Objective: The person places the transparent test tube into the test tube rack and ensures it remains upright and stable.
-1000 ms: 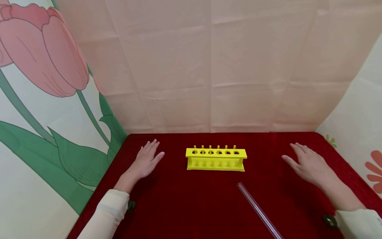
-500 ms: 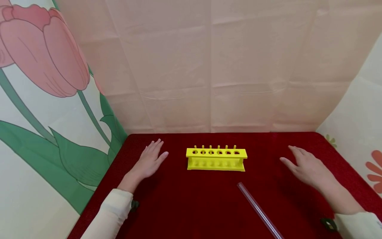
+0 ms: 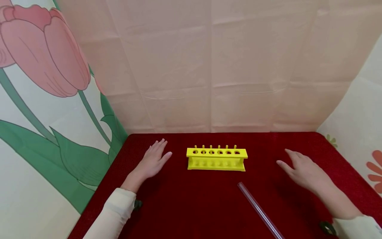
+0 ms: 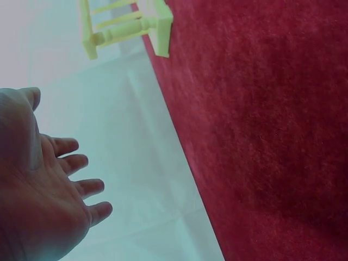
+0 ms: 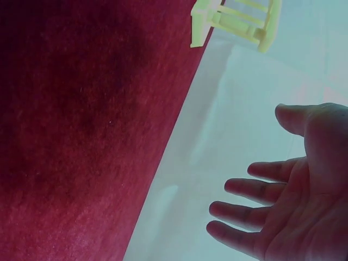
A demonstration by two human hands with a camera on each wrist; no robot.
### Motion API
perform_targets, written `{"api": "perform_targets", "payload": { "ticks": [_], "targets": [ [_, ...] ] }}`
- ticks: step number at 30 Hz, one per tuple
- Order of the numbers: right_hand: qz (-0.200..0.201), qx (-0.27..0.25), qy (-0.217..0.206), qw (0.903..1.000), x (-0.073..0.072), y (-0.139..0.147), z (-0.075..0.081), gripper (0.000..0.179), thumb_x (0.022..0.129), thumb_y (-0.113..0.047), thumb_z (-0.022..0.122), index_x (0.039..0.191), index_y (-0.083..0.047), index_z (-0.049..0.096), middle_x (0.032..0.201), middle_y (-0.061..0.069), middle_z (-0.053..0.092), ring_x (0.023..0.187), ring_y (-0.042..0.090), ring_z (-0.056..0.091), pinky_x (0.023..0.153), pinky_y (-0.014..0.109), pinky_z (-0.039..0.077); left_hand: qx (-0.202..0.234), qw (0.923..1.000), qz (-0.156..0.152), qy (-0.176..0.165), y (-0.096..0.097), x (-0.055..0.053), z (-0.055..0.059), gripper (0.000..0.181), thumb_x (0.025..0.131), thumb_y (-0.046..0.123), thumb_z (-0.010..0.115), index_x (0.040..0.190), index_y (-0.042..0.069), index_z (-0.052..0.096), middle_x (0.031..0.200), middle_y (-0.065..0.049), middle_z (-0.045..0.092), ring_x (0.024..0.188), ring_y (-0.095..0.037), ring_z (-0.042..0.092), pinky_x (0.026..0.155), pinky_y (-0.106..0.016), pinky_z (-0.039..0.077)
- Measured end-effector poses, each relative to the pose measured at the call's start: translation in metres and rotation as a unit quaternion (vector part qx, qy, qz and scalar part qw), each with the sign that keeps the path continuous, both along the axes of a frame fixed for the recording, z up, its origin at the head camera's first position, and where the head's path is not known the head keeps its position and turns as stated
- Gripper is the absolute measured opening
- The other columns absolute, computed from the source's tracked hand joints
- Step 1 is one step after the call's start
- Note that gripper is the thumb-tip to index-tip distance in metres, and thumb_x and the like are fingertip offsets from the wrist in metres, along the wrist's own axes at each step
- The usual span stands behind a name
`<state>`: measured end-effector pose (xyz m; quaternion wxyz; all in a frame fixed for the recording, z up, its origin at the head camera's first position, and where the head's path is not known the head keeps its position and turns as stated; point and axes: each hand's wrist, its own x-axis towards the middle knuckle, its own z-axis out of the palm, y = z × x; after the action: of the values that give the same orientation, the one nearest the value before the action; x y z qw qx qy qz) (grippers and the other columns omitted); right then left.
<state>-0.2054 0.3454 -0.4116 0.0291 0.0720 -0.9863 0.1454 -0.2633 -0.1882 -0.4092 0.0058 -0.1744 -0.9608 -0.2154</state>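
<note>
A yellow test tube rack (image 3: pixel 217 153) with a row of holes and short pegs stands on the red-covered table (image 3: pixel 191 202). In front of it, slanting toward the lower right, lies a clear tube (image 3: pixel 259 210). My left hand (image 3: pixel 150 162) hovers left of the rack, fingers extended and holding nothing. To the right of the rack, my right hand (image 3: pixel 305 172) is likewise held in the air, thumb apart from the fingers, touching nothing. Both wrist views show the palms, the left hand (image 4: pixel 49 185) and the right hand (image 5: pixel 293 201), with an end of the rack at the top.
A pale pink cloth (image 3: pixel 209 66) hangs behind the table's far edge. Tulip-printed cloth (image 3: pixel 59 99) covers the left side, and a white flower-printed cloth (image 3: pixel 358 116) the right. The near end of the tube runs out of the head view.
Both hands have drifted inward toward the rack, the left one to the right, the right one to the left and slightly nearer. The rack and the tube stay in place.
</note>
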Motion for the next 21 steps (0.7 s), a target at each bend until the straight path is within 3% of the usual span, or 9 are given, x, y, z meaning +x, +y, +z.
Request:
{"api": "perform_targets", "payload": {
  "ticks": [11, 21],
  "targets": [
    [0.012, 0.001, 0.02, 0.9997, 0.007, -0.011, -0.004, 0.074, 0.101, -0.04, 0.06, 0.14, 0.02, 0.042, 0.136, 0.045, 0.046, 0.124, 0.061, 0.044, 0.101, 0.071, 0.037, -0.004, 1.0, -0.003, 0.0, 0.007, 0.0, 0.001, 0.075, 0.106, 0.059, 0.029, 0.162, 0.009, 0.023, 0.169, -0.009, 0.019, 0.157, -0.031, 0.008, 0.126, -0.052, 0.008],
    [0.002, 0.008, -0.003, 1.0, 0.012, -0.021, -0.003, 0.075, 0.099, -0.04, 0.063, 0.141, 0.018, 0.041, 0.136, 0.044, 0.046, 0.124, 0.06, 0.045, 0.1, 0.071, 0.04, -0.009, 0.9999, -0.007, 0.002, 0.014, 0.002, 0.001, 0.075, 0.106, 0.06, 0.03, 0.162, 0.01, 0.023, 0.169, -0.007, 0.019, 0.157, -0.031, 0.009, 0.126, -0.052, 0.008]
  ]
}}
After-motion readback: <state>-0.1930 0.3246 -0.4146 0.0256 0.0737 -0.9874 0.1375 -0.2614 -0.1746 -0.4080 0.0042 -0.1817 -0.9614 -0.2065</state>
